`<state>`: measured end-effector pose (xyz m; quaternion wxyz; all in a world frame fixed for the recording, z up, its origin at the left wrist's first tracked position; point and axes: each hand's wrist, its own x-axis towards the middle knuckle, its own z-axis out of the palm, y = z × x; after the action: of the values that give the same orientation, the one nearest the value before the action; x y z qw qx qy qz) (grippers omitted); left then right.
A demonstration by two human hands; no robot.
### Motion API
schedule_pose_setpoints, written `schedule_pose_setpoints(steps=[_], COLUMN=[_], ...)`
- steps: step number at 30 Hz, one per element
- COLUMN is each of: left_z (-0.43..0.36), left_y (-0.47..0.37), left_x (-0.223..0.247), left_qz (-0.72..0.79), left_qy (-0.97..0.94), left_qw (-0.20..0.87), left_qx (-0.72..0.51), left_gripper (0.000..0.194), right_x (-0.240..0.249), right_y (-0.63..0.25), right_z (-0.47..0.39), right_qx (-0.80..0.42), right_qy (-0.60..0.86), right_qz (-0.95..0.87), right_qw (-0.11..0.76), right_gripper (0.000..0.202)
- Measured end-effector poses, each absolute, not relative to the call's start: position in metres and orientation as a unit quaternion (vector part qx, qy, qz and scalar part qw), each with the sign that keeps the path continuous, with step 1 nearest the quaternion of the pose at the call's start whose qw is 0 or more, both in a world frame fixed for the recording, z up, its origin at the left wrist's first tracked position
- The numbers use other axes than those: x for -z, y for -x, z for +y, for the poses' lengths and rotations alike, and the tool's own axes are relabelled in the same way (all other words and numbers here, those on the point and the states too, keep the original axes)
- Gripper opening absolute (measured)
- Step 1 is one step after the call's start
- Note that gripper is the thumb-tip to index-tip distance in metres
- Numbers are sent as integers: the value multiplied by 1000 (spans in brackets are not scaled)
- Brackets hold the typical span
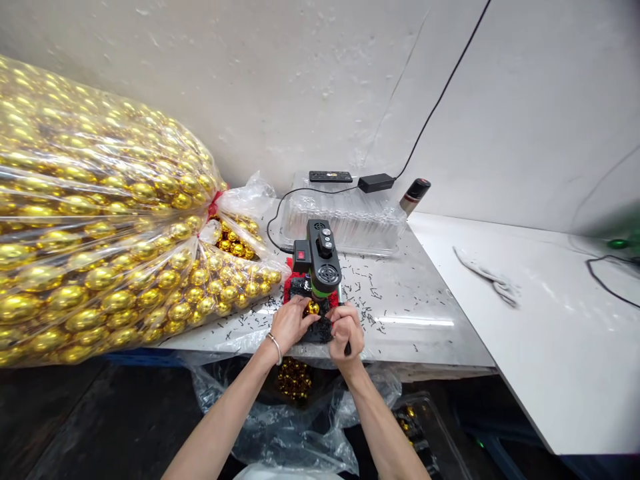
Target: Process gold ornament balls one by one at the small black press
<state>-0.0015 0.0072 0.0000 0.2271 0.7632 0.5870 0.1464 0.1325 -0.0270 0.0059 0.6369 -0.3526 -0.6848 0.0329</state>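
My left hand point(291, 323), with a bracelet at the wrist, pinches a shiny gold ball point(313, 307) between thumb and fingers. The ball sits just under the lower end of a black device point(325, 257) with round vents and a green band. My right hand point(347, 331) is closed round a thin tool with a black handle point(347, 348); its far end, close to the ball, is partly hidden. Beneath both hands lies a dark base point(317, 333) covered in small black scraps, with red material round the device's foot. A red switch point(301, 255) shows on the device's side.
A large clear bag of gold balls point(100, 220) fills the left. Behind the device are stacked clear plastic trays point(345, 223), a power adapter point(376, 183), a remote point(331, 177) and a dark-capped can point(415, 195). An open plastic bag point(260, 427) with gold balls hangs below the table edge.
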Motion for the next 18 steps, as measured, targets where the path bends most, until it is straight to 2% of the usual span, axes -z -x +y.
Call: schedule_pose_setpoints(steps=[4, 8, 11, 14, 16, 18], left_z=[4, -22, -55, -87, -104, -116], left_y=[5, 15, 20, 20, 21, 25], left_x=[-1, -1, 14, 40, 55, 61], left_qz=[581, 585, 555, 542, 536, 504], left_qy=[-746, -684, -602, -391, -202, -59], left_qw=[256, 327, 500, 696, 766, 799], left_qx=[-201, -289, -283, -264, -290, -323], left_gripper=[38, 39, 42, 51, 47, 34], right_x=[-43, -70, -70, -64, -62, -61], right_y=[-129, -127, -127, -126, -126, -126], right_z=[-30, -32, -32, -32, -33, -33], right_qx=[-86, -124, -111, -100, -100, -101], right_qy=[387, 414, 401, 389, 391, 397], right_qz=[-634, -634, -641, -640, -640, -642], right_qw=[664, 641, 645, 655, 654, 649], right_gripper=[34, 32, 33, 34, 34, 34])
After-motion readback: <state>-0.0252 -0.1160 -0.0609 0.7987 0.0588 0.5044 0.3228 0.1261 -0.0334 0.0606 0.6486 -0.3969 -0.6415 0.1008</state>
